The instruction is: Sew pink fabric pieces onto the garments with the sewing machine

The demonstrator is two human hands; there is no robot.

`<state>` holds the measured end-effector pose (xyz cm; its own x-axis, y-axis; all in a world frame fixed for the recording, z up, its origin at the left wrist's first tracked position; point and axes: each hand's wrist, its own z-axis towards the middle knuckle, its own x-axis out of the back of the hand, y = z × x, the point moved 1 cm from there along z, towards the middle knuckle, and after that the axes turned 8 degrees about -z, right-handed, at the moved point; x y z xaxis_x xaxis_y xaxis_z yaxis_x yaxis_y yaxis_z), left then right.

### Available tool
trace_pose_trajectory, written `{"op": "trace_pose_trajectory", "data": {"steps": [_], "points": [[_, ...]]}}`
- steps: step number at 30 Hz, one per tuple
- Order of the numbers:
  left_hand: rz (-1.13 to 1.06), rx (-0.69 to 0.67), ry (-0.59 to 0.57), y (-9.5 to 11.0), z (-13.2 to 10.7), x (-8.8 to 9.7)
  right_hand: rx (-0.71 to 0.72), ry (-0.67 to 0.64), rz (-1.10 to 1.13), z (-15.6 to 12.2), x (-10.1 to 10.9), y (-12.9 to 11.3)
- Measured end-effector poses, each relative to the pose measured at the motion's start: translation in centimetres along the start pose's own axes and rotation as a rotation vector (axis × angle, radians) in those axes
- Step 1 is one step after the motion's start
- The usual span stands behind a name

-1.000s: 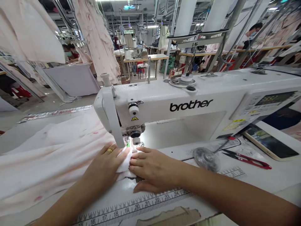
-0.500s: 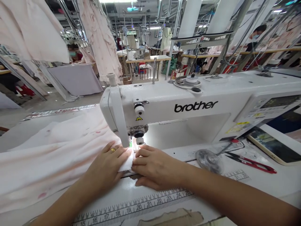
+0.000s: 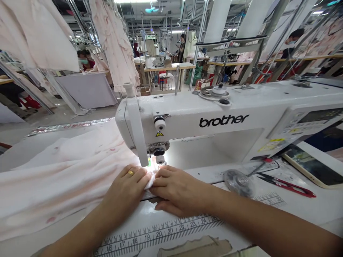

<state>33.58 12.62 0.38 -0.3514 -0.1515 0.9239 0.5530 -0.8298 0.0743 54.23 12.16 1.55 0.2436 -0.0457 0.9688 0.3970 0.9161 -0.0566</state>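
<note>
A white Brother sewing machine (image 3: 227, 117) stands across the table. Pale pink fabric (image 3: 59, 178) spreads over the table to its left. My left hand (image 3: 125, 191), with a gold ring, lies flat on the fabric's edge just in front of the presser foot (image 3: 160, 161). My right hand (image 3: 178, 189) presses fingers-down on the same small white fold of fabric (image 3: 149, 182), its fingertips touching the left hand's. Both hands rest right below the lit needle area.
A printed ruler (image 3: 160, 232) runs along the table's front edge. Red thread snips (image 3: 289, 186) and a round clear disc (image 3: 237, 182) lie to the right, with a phone (image 3: 311, 166) beyond. Pink garments (image 3: 115, 46) hang behind; other workers sit at far tables.
Both hands have slid a little toward the presser foot with the fabric, and less of the white fold shows between them. The view has shifted slightly left.
</note>
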Motion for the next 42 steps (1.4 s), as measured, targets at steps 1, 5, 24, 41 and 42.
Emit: {"op": "trace_pose_trajectory", "data": {"steps": [1,5,24,41,42], "points": [[0.001,-0.001,0.001,-0.1,0.0,0.0,-0.007,-0.001,-0.001,0.0,0.1,0.0],[-0.063,0.047,-0.001,-0.4,-0.2,0.5,0.011,-0.018,-0.016,0.1,0.2,0.2],[-0.28,-0.038,0.04,0.3,-0.1,0.9,0.066,0.016,-0.011,-0.3,0.2,1.3],[-0.129,-0.086,-0.032,0.3,-1.3,0.1,-0.086,0.018,-0.024,-0.2,0.0,1.6],[-0.121,-0.078,-0.023,0.1,-1.3,0.0,-0.101,0.021,-0.03,-0.2,-0.1,1.6]]}}
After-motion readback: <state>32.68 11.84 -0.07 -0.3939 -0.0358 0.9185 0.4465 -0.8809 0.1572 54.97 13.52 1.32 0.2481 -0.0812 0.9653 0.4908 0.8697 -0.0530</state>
